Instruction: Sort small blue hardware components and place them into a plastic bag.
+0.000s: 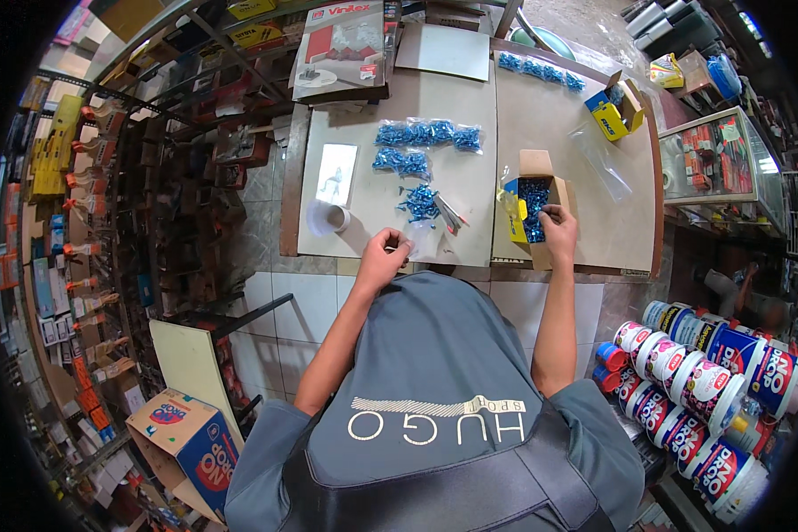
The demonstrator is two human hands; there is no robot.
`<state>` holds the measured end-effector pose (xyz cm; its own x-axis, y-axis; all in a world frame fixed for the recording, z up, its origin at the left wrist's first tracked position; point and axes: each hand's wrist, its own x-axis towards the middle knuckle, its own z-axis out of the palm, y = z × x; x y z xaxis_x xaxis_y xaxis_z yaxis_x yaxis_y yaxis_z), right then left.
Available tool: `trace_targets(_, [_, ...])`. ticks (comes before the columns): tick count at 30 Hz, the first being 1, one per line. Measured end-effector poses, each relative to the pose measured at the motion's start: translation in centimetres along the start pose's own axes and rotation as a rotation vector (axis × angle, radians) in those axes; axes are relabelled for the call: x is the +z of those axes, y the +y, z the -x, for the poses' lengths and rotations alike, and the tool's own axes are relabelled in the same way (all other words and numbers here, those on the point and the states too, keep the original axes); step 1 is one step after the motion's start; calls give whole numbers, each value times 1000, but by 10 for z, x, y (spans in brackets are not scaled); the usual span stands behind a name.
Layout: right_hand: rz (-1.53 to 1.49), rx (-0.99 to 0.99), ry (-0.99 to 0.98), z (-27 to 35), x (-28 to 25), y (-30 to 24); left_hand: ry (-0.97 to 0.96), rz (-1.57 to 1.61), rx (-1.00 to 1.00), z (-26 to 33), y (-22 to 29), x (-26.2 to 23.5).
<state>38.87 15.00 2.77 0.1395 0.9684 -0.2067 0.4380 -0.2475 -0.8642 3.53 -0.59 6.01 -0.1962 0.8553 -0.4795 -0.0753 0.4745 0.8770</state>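
My left hand (384,257) is closed at the table's near edge, its fingertips pinching what looks like the edge of a clear plastic bag (430,243). Beyond it lies a loose pile of small blue screws (419,204), with a grey and red hand tool (452,215) beside the pile. My right hand (559,234) is at the right side of an opened cardboard box (535,163) full of blue screws (532,197). Its fingers are pressed together over the contents; whatever they hold is hidden. Filled clear packets of blue screws (430,133) lie farther back.
More filled packets (541,71) lie at the back right, near a yellow and blue box (614,111) and empty clear bags (601,160). A tape roll (337,218) stands at left. Paint buckets (683,390) are stacked on my right; shelves (89,248) line the left.
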Motion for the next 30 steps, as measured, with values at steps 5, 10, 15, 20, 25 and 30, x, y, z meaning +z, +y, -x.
trace_targets(5, [-339,175,-62,6,-1,-14,6,-3,-12,4,3,-5])
trace_targets(10, [-843,237,-253,20,20,-33,1,-11,-12,7,0,-15])
trace_targets(15, [-531,255,-392,42,101,-47,-1,9,-11,11,0,-26])
trace_targets(20, [-231,191,-370,45,181,-29,-6,4,0,14,1,-36])
trace_targets(25, [-187,160,-315,52,184,-59,4,-1,-2,16,-6,-47])
trace_targets(30, [-122,-211,162,41,124,-63,25,3,-12,19,-6,-54])
